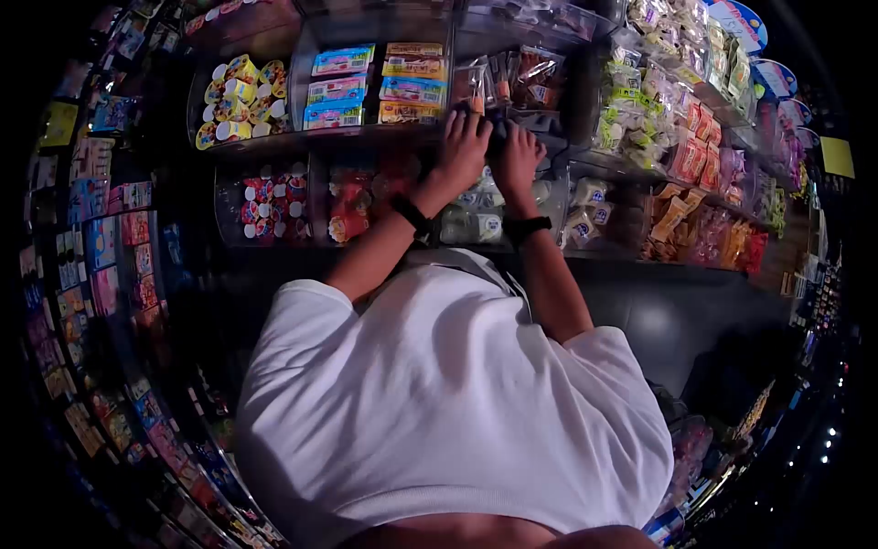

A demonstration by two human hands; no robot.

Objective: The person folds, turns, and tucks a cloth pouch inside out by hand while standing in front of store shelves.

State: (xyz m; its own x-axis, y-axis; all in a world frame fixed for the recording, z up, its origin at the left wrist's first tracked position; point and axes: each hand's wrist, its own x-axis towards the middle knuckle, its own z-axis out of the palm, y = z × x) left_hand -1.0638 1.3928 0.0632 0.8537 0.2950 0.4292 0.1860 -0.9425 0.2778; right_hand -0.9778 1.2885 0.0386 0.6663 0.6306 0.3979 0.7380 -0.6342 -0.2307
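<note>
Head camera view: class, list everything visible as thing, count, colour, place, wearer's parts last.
Bins: several, clear, two rows
Dark object: one, black, upper centre, unclear
Small cups: many, yellow, upper left
Flat packets: several, blue and brown, upper left
Clear packs: several, brownish, upper middle
Red cups: many, red, lower left
Red packs: several, red, lower left
Pale packs: several, white, lower middle
Wrapped packs: many, green, red and orange, right
Shelved goods: many, mixed, far left
Cards: two, yellow, opposite edges
Shirt: one, white, bottom centre
Wristbands: two, black, centre
Forearms: two, bare, centre
Left fingers: several, bare, upper centre
Right fingers: several, bare, upper centre
</note>
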